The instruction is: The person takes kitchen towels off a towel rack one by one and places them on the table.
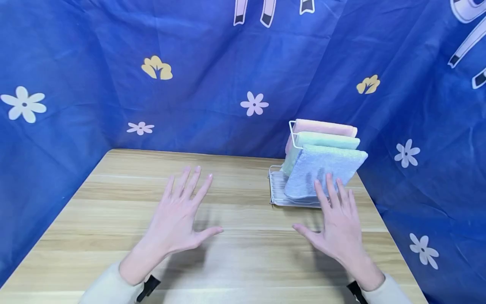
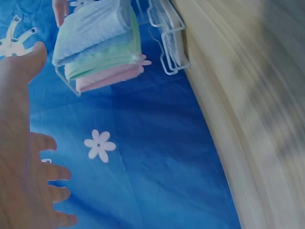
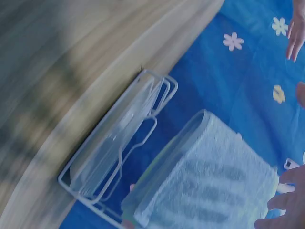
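Both hands hover over the wooden table with fingers straight and spread. My left hand (image 1: 178, 217) is left of the middle and holds nothing. The right hand (image 1: 339, 223) is in front of a white wire rack (image 1: 278, 192), its fingertips overlapping the blue towel in the head view; I cannot tell if they touch. Over the rack's bars hang a blue towel (image 1: 322, 169) in front, a green towel (image 1: 328, 140) in the middle and a pink towel (image 1: 326, 126) at the back. The right wrist view shows the blue towel (image 3: 205, 176) with finger-shaped shadows on it.
The wooden table (image 1: 243, 253) spreads out in front and to the left of the rack. A blue patterned cloth (image 1: 212, 84) hangs behind and along both sides. The rack's tray base (image 3: 112, 138) lies low near the table's back right.
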A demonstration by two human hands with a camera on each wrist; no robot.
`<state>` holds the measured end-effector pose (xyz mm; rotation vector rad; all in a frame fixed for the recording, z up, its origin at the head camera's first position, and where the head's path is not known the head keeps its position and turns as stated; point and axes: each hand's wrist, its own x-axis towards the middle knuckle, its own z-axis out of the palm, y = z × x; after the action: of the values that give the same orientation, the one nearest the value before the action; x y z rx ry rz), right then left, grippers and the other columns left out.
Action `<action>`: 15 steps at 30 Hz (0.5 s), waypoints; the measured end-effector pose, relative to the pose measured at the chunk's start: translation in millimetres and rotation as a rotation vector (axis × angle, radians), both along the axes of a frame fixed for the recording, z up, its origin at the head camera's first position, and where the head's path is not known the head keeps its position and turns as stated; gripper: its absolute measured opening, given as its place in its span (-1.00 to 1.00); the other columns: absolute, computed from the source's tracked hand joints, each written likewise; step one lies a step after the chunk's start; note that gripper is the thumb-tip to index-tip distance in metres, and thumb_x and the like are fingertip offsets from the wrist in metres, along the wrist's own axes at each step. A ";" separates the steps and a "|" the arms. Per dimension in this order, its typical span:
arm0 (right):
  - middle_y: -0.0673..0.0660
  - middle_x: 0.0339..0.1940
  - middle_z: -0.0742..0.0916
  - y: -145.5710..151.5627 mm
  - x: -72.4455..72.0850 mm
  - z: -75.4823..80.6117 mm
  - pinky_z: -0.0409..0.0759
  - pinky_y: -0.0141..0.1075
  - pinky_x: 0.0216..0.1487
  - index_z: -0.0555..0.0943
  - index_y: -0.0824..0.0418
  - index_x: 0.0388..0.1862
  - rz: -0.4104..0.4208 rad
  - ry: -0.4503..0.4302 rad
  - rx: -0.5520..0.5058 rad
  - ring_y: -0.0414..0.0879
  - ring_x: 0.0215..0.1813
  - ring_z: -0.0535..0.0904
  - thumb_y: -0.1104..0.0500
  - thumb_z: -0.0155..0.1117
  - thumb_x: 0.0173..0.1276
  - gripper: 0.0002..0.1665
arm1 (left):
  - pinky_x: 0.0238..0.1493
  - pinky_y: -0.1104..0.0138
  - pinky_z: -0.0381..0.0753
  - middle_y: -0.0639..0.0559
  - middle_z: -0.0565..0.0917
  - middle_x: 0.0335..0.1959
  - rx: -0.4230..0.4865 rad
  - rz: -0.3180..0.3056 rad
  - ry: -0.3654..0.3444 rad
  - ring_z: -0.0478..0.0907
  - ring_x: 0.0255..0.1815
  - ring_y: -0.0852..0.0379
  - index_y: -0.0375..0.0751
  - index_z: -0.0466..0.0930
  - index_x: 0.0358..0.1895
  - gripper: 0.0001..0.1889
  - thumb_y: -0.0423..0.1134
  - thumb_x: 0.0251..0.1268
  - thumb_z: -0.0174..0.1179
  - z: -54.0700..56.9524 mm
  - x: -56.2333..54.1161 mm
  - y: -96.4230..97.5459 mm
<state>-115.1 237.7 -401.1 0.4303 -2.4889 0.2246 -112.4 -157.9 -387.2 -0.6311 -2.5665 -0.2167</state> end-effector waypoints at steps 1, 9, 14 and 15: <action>0.29 0.74 0.25 2.8 -0.1 0.8 0.13 0.37 0.59 0.25 0.10 0.70 0.006 0.004 -0.021 0.41 0.68 0.18 -0.88 -0.34 0.20 0.42 | 0.62 -0.37 0.05 -0.28 0.13 0.72 0.001 -0.011 -0.001 0.04 0.74 -0.35 -0.05 0.11 0.71 0.22 0.80 0.20 -0.38 1.8 -0.8 3.0; 0.27 0.69 0.37 26.9 -3.8 11.8 0.27 0.39 0.52 0.34 0.10 0.65 0.046 0.058 -0.237 0.40 0.63 0.30 -0.79 -0.06 0.24 0.31 | 0.65 -0.27 0.13 -0.28 0.24 0.68 -0.016 -0.164 0.028 0.16 0.70 -0.32 -0.12 0.24 0.65 0.13 0.71 0.33 -0.36 15.8 -14.5 33.5; 0.24 0.59 0.53 40.2 -10.9 15.1 0.28 -0.19 0.66 0.48 0.11 0.56 0.096 0.130 -0.384 0.34 0.53 0.45 -0.66 0.18 0.28 0.16 | 0.61 -0.20 0.30 -0.27 0.42 0.58 -0.052 -0.248 0.104 0.32 0.63 -0.30 -0.15 0.35 0.58 0.03 0.52 0.22 0.22 29.6 -26.4 56.3; 0.24 0.56 0.56 42.4 -12.8 15.4 0.27 -0.33 0.63 0.51 0.12 0.53 0.105 0.144 -0.416 0.27 0.52 0.48 -0.61 0.25 0.28 0.11 | 0.60 -0.19 0.32 -0.27 0.46 0.55 -0.062 -0.258 0.116 0.36 0.61 -0.29 -0.16 0.39 0.56 0.02 0.48 0.18 0.29 32.3 -28.7 61.2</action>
<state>-127.9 280.0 -385.7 0.3851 -2.2038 0.7118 -141.1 -96.7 -354.9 -0.9705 -2.3840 -0.1812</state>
